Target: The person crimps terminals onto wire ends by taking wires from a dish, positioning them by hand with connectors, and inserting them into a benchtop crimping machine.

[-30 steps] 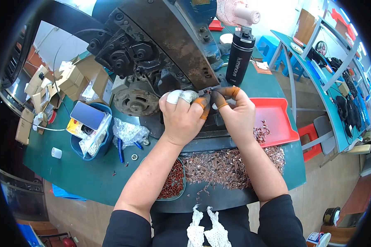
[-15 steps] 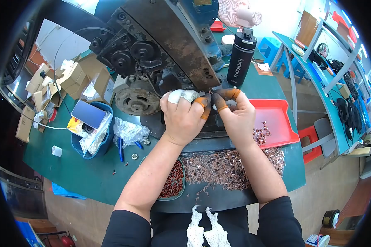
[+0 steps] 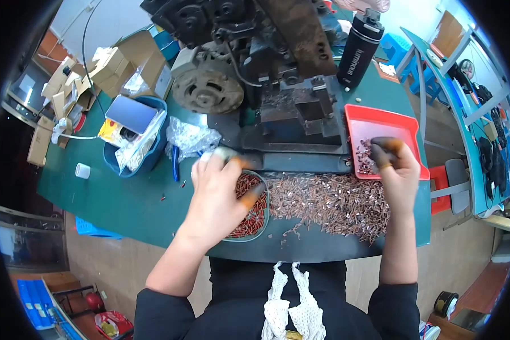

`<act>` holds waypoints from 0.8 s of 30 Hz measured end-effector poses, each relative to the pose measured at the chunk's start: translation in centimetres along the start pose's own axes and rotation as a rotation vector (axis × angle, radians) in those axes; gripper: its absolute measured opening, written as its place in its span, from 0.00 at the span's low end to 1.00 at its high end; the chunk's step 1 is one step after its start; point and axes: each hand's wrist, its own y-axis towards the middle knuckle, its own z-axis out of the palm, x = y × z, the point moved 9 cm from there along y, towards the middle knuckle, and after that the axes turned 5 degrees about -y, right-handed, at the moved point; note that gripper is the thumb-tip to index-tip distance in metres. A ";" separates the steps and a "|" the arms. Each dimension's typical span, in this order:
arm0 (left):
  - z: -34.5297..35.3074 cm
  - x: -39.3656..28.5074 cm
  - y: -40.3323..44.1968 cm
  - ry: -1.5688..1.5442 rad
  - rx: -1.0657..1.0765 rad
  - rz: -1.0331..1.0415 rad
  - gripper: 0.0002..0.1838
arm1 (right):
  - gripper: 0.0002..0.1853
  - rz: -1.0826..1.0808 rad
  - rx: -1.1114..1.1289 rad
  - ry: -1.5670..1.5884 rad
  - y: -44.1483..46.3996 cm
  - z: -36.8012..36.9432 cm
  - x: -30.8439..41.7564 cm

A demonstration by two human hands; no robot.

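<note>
On our left hand [image 3: 212, 184], the thumb and forefinger, capped in orange and dark covers, are spread apart over the bowl [image 3: 268, 212], probably so they can reach in among the small red pieces [image 3: 248, 225]; the hand is blurred, and we cannot tell whether a fingertip touches any. On our right hand [image 3: 401, 173], the dark-covered fingertips are drawn together above the loose bits in the red tray [image 3: 384, 122], but we cannot tell whether a piece is pinched between them. The covers likely spare our skin from such thin, hard pieces. The red pieces lie in the bowl below our left palm, and a wide heap of brownish pieces [image 3: 323, 207] spreads between bowl and tray, in front of the padded bar [image 3: 306, 163]. Bowl and tray flank the bar, presumably to keep both within short reach of the machine [image 3: 317, 113]. Its heavy arm overhangs the middle and would block a straight lift there, while the heap's loose edge could catch a low sweep. The black bottle [image 3: 358, 54] stands upright behind the tray, crowding that side; on our left, the crumpled plastic bag [image 3: 190, 136] and blue-handled tool [image 3: 175, 164] sit near our knuckles, beside the blue bin [image 3: 116, 158].
</note>
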 end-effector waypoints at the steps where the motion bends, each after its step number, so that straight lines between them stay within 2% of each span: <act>1: 0.4 1.5 -1.6 0.034 0.085 -0.099 0.19 | 0.11 0.084 -0.015 -0.019 -0.5 -1.2 -1.4; 2: 1.1 3.1 -2.8 0.068 0.169 -0.193 0.19 | 0.12 0.165 -0.035 -0.039 -1.1 -2.2 -2.5; 3: 1.6 3.5 -3.0 0.071 0.164 -0.196 0.19 | 0.13 0.212 -0.044 -0.020 -1.7 -2.6 -3.3; 5: 1.7 2.8 -3.1 0.161 0.025 -0.067 0.17 | 0.13 0.237 -0.030 -0.002 -2.8 -2.0 -3.0; 6: 2.1 3.1 -3.2 0.165 0.023 -0.071 0.17 | 0.13 0.270 -0.021 0.013 -3.4 -1.7 -3.1; 8: 2.8 3.2 -3.2 0.155 0.028 -0.047 0.14 | 0.11 0.205 0.034 -0.064 -4.2 -0.5 -2.1; 9: 2.7 3.0 -3.2 0.154 0.015 -0.071 0.09 | 0.10 0.223 0.083 -0.053 -4.6 0.3 -2.0; 10: 2.6 2.9 -3.3 0.155 0.021 -0.064 0.09 | 0.10 0.242 0.131 -0.042 -5.1 1.0 -2.0; 13: 1.7 2.8 -3.9 0.107 -0.042 -0.037 0.07 | 0.08 0.135 0.204 -0.132 -6.0 3.2 -0.6; 18: 0.4 4.5 -4.9 -0.094 -0.116 -0.136 0.07 | 0.08 -0.161 0.285 -0.161 -6.8 8.0 3.7; 20: 0.1 4.5 -5.3 -0.161 -0.095 -0.167 0.06 | 0.08 -0.118 0.367 -0.031 -7.4 10.5 4.5; 22: 2.1 6.0 -6.4 -1.103 -0.089 -0.433 0.06 | 0.08 0.203 0.583 0.221 -8.6 13.6 4.0; 23: 2.1 5.3 -6.4 -1.283 -0.072 -0.397 0.06 | 0.08 0.277 0.622 0.319 -9.1 14.8 4.2; 24: 2.2 5.2 -6.4 -1.280 -0.067 -0.394 0.06 | 0.08 0.348 0.661 0.417 -9.7 16.0 4.4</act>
